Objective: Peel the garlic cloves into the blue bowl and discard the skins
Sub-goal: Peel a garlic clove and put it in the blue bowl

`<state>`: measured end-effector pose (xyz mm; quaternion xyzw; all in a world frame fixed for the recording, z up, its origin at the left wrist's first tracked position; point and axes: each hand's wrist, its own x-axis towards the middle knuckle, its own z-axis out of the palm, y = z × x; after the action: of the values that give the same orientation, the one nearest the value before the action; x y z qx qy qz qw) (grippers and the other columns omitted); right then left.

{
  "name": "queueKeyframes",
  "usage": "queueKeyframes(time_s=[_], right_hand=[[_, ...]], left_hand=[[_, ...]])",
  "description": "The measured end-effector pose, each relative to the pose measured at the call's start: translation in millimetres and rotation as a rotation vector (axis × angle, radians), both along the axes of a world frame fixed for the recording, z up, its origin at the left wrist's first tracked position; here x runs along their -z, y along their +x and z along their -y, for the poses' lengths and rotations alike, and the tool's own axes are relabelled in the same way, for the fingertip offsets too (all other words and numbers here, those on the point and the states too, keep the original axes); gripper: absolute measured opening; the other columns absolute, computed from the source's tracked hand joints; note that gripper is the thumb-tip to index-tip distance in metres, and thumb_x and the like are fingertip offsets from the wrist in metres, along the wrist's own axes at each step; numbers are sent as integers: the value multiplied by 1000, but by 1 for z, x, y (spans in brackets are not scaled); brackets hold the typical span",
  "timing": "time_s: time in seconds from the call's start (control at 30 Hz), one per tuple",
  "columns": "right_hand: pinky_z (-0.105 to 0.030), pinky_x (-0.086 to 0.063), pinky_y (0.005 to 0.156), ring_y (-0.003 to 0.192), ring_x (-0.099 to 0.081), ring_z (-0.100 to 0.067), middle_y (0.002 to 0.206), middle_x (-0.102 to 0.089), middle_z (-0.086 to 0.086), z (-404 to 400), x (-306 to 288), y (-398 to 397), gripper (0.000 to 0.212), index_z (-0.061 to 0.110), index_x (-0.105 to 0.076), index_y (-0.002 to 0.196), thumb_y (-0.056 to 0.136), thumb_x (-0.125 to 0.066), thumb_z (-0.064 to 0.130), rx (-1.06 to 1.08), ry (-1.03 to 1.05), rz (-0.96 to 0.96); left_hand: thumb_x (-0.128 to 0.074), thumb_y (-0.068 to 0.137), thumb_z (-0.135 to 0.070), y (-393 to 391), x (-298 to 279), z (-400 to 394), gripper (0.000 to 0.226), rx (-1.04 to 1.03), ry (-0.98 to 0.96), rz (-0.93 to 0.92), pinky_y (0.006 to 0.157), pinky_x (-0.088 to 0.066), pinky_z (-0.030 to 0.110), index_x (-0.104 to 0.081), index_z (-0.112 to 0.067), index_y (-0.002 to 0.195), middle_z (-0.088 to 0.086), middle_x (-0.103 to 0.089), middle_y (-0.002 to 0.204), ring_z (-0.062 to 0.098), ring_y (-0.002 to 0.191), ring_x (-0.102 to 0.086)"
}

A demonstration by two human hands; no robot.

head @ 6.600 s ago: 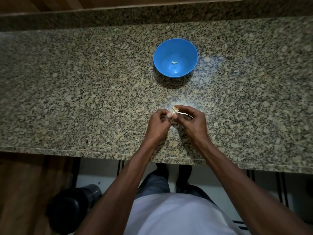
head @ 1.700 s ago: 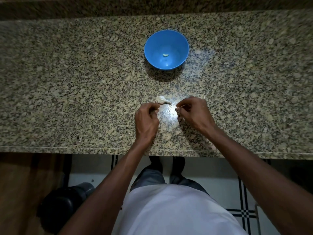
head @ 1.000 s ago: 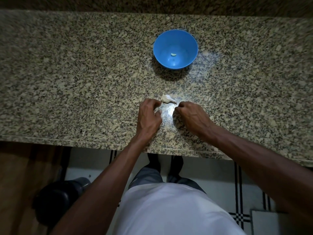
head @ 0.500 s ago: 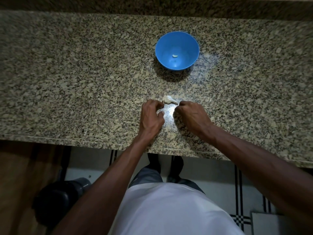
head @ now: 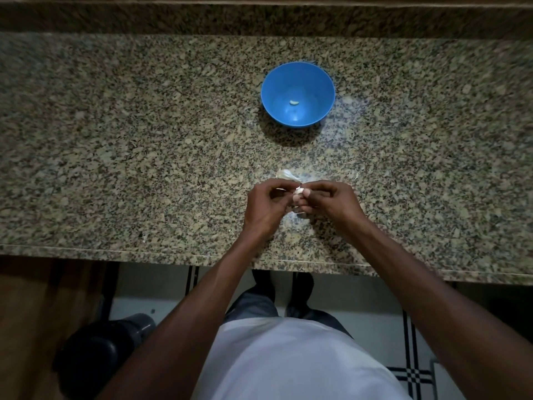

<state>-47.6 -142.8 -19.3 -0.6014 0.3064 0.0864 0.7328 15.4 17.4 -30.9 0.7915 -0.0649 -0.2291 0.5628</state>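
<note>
Speckled granite bench (head: 115, 140) now carries both hands lifted together: the left hand (head: 266, 207) and right hand (head: 331, 202) have closed the gap between them and pinch a garlic clove (head: 298, 191). Behind them the garlic piece (head: 285, 174) stays put; the blue bowl (head: 298, 94) holds one peeled clove (head: 294, 102).

- I'm in a home kitchen: my fingers (head: 308, 193) work over a speckled granite desk (head: 115, 145).
- Beyond them stands a blue bowl (head: 320, 90).
- Below them lies a white tiled floor (head: 161, 287).
</note>
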Motion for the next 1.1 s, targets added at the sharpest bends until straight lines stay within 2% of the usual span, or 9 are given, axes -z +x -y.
queueKeyframes(time_s=[0.13,0.27,0.4,0.5,0.63,0.8,0.93,1.1], right_hand=[[-27,-63,75,82,-77,-22,90,-80,-16,-4,-2,4,15,-3,-75,108,95,-72,4,53,26,-7],[-32,-64,76,79,-77,-22,88,-80,-12,-14,1,12,16,1,-77,106,91,-77,8,76,-129,29],[-36,-66,74,77,-79,-16,86,-81,-2,-27,7,23,17,9,-80,105,91,-81,19,108,-397,32],[-29,-65,69,74,-77,-9,86,-80,3,-33,7,24,15,12,-81,104,92,-80,22,92,-545,68],[-29,-65,71,76,-77,-7,88,-80,4,-34,7,21,18,11,-81,105,92,-80,24,141,-538,72],[-42,-66,77,78,-79,-15,88,-81,0,-28,6,19,14,10,-81,104,93,-79,18,173,-456,49],[-46,-66,81,80,-79,-18,88,-81,-2,-22,5,17,15,9,-81,105,93,-79,18,199,-422,37],[-49,-65,83,81,-79,-23,89,-81,-7,-19,5,13,18,5,-78,108,94,-78,16,267,-337,16]], left_hand=[[-77,90,-7,6,-2,-3,18,35,32,129,79,-54,11,-79,-14,106,-8,-76,103,1,95,-72],[-74,94,-13,13,-1,-6,14,47,125,311,69,-57,14,-80,-14,106,-8,-76,94,-2,82,-70],[-74,95,-14,18,2,-2,11,-35,153,275,69,-63,27,-80,-14,105,-5,-78,92,4,80,-73],[-75,94,-16,21,-2,2,9,-75,141,206,64,-62,24,-81,-17,100,-10,-77,85,1,75,-72],[-77,92,-21,27,-7,3,5,-18,116,162,62,-58,18,-80,-19,96,-14,-75,81,-3,74,-71],[-76,93,-12,33,-8,3,10,35,-3,-14,64,-56,14,-79,-8,102,-5,-78,84,2,75,-75],[-74,94,-8,34,-5,4,13,69,-83,-75,70,-61,24,-77,-4,106,4,-79,91,14,81,-78],[-73,94,-7,31,1,10,12,61,-83,-52,76,-65,35,-77,-5,106,6,-79,94,18,85,-78]])
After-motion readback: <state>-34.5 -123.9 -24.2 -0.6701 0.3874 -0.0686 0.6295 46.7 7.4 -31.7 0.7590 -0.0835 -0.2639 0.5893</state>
